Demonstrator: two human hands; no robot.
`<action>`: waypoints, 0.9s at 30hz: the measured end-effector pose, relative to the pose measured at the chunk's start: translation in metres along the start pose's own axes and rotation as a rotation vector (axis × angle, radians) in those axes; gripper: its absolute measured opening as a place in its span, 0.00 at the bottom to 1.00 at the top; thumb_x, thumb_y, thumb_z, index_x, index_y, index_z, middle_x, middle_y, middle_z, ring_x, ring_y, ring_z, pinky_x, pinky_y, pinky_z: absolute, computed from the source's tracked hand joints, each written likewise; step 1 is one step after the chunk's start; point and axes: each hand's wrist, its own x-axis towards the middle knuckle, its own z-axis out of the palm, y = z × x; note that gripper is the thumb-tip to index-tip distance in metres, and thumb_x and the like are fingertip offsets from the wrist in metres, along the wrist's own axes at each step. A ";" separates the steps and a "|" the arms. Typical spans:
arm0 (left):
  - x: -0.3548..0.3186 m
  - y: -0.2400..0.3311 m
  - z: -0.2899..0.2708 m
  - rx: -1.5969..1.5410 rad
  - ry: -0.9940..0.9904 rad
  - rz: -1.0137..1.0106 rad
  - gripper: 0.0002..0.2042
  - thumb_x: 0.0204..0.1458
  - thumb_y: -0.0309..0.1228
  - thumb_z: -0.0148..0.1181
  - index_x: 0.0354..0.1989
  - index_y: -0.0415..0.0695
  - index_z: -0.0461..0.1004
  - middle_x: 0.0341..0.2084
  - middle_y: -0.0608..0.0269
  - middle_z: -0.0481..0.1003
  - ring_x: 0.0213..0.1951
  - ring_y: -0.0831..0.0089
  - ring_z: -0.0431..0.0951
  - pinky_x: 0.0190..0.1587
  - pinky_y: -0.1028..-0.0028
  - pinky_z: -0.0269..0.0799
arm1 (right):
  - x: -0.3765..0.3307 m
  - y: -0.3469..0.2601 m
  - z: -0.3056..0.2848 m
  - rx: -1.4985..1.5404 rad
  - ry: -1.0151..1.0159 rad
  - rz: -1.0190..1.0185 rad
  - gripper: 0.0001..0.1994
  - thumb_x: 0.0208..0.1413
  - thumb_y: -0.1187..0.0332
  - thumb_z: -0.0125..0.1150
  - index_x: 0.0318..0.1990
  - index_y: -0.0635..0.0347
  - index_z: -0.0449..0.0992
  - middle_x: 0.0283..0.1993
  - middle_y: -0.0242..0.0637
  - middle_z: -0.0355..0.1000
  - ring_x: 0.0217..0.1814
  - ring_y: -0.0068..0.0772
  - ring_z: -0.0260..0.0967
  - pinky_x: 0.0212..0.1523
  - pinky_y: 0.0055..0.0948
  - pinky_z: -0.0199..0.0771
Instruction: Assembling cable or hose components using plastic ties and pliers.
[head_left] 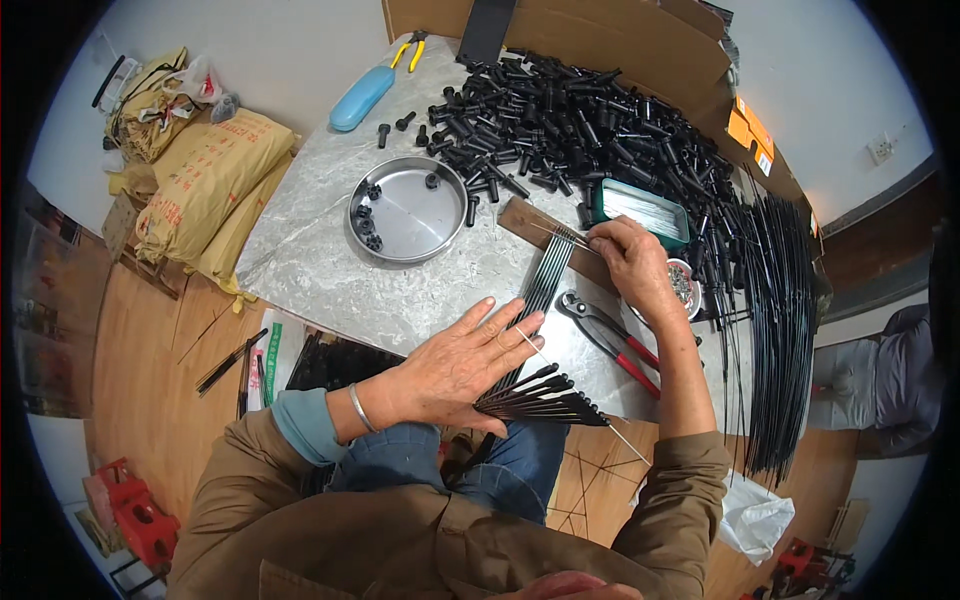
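Observation:
My left hand (455, 370) lies flat across a row of thin black rods (549, 280), fingers stretched out. Below it the rods fan out into dark knobbed ends (555, 390) over the table's front edge. A pale thin stick passes by the fingers. At the rods' far ends, on a brown wooden strip (519, 221), my right hand (640, 268) is closed in a pinch on a thin pale rod (560, 234). Beside that hand are a green box (676, 236) of thin white sticks and a small bowl (690, 308) of tiny metal parts.
Red-handled pincers (612, 340) lie right of the rods. A round metal tin (408, 258) holds small black parts. Behind spreads a heap of black tubular pieces (590, 130); long black rods (775, 340) hang over the right edge. Yellow-handled pliers (412, 48) lie near a blue case (362, 98).

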 end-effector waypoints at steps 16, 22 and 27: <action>0.000 -0.004 0.004 -0.006 -0.033 -0.013 0.53 0.33 0.61 0.66 0.66 0.40 0.53 0.68 0.49 0.47 0.69 0.51 0.44 0.69 0.51 0.40 | 0.004 -0.010 -0.003 -0.071 -0.092 0.042 0.09 0.54 0.75 0.57 0.41 0.59 0.80 0.31 0.37 0.69 0.33 0.33 0.67 0.39 0.29 0.66; 0.001 -0.003 0.003 -0.007 -0.038 -0.007 0.53 0.33 0.60 0.66 0.65 0.39 0.53 0.68 0.49 0.47 0.70 0.51 0.44 0.69 0.52 0.40 | 0.003 -0.011 0.000 -0.039 -0.062 0.083 0.08 0.54 0.70 0.56 0.39 0.57 0.80 0.34 0.40 0.71 0.38 0.42 0.71 0.42 0.35 0.69; 0.001 -0.002 0.001 -0.007 -0.039 0.001 0.50 0.37 0.58 0.65 0.64 0.36 0.55 0.67 0.47 0.48 0.70 0.51 0.43 0.69 0.53 0.41 | 0.008 -0.003 0.014 -0.041 0.062 -0.021 0.07 0.53 0.71 0.59 0.38 0.62 0.79 0.34 0.42 0.74 0.35 0.37 0.73 0.38 0.31 0.70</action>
